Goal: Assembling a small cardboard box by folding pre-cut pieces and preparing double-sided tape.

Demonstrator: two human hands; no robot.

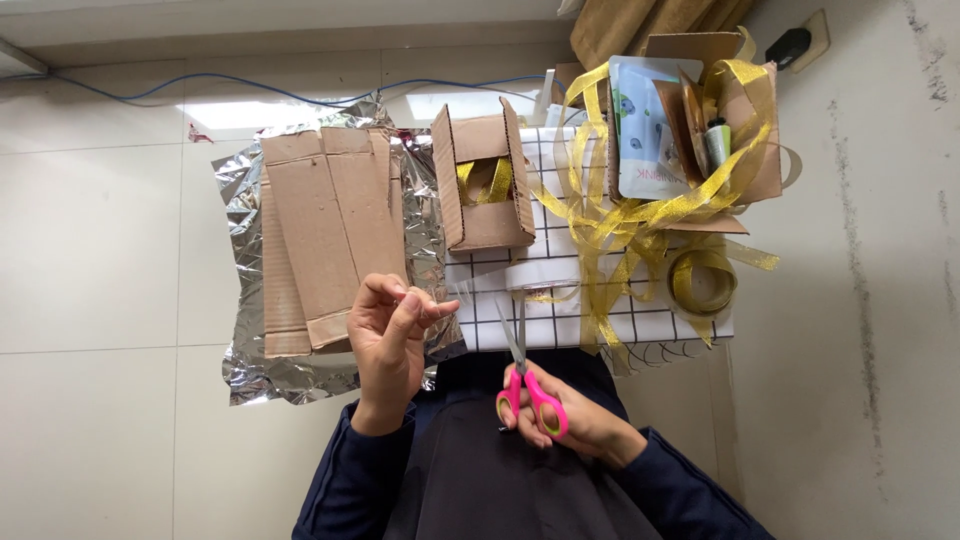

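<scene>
Left hand (390, 335) pinches what looks like clear tape (470, 290); right hand (570, 415) grips pink scissors (525, 385), blades slightly apart, over gridded paper (560, 325).

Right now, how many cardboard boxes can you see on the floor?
3: a flattened box lying on the foil, a small open box holding gold ribbon beside it, and a box of supplies at the far right. Others may be hidden under the ribbon.
</scene>
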